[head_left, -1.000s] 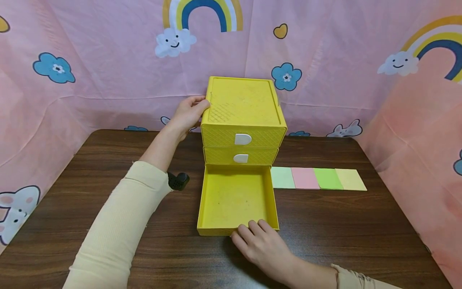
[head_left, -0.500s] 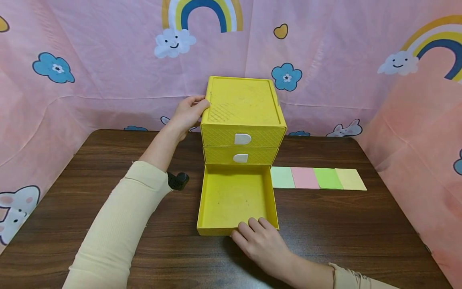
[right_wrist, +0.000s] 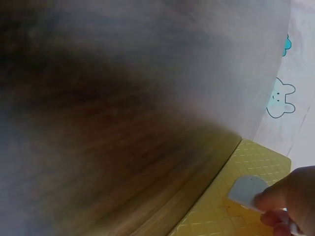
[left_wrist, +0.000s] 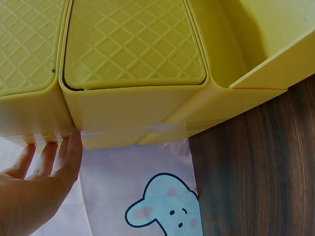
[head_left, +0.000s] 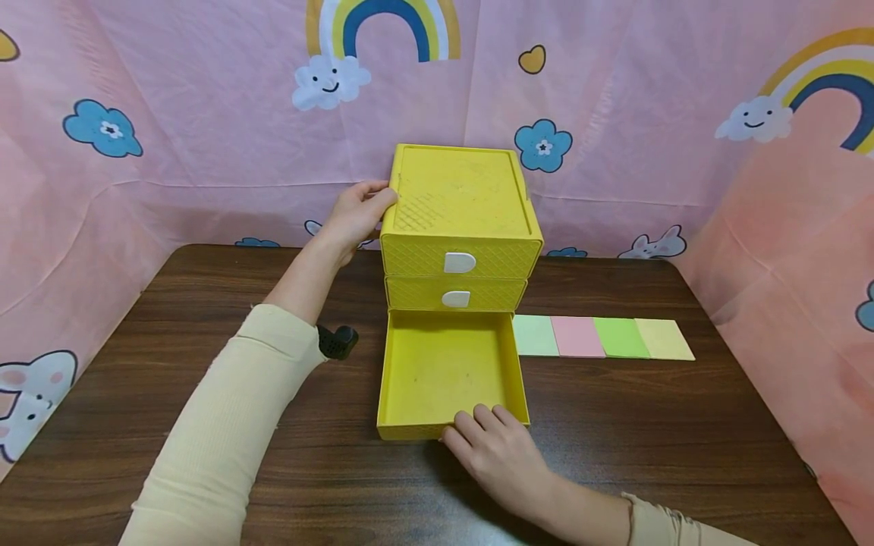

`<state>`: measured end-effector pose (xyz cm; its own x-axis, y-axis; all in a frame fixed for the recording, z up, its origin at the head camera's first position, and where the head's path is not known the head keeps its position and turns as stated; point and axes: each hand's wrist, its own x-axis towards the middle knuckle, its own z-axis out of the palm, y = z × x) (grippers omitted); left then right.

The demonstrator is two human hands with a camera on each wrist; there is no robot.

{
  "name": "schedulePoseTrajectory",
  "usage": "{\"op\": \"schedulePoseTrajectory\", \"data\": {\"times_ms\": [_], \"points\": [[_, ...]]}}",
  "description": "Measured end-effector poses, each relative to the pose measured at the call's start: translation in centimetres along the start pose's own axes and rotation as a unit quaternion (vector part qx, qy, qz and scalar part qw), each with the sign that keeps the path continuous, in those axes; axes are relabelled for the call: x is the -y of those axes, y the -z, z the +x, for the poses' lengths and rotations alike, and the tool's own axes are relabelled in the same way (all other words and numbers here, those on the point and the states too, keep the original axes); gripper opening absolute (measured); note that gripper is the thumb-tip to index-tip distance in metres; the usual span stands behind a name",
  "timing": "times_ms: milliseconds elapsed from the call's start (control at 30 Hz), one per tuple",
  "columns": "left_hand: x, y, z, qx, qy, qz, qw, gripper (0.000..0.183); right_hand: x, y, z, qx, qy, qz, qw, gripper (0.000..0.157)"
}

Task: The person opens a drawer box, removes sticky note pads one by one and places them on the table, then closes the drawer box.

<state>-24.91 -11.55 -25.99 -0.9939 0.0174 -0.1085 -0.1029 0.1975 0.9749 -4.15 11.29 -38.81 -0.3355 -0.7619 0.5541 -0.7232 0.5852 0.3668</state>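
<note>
A yellow three-drawer storage box stands on the wooden table, its two upper drawers closed. The bottom drawer is pulled far out and holds nothing. My left hand rests against the box's left side near the top; the left wrist view shows its fairly straight fingers touching that side. At the drawer's front wall, my right hand has its fingers curled over the rim toward the right corner. In the right wrist view, its thumb presses on the white handle of the drawer front.
Four-toned sticky notes, mint, pink, green and pale yellow, lie in a row right of the box. A pink patterned cloth hangs behind and beside the table.
The bottom drawer has slid slightly inward, with the right hand moving along at its front. The left hand has stayed in place against the box.
</note>
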Motion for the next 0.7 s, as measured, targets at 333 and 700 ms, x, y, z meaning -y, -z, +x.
{"op": "schedulePoseTrajectory", "data": {"times_ms": [333, 700], "points": [[0.0, 0.0, 0.0, 0.004, -0.001, 0.003, 1.0, 0.052, -0.6, -0.6, 0.4, 0.004, -0.015, 0.003, 1.0, 0.022], [0.0, 0.1, 0.0, 0.006, -0.002, 0.011, 0.9999, 0.053, -1.8, -1.7, 1.2, -0.008, -0.032, 0.001, 0.999, 0.034]]}}
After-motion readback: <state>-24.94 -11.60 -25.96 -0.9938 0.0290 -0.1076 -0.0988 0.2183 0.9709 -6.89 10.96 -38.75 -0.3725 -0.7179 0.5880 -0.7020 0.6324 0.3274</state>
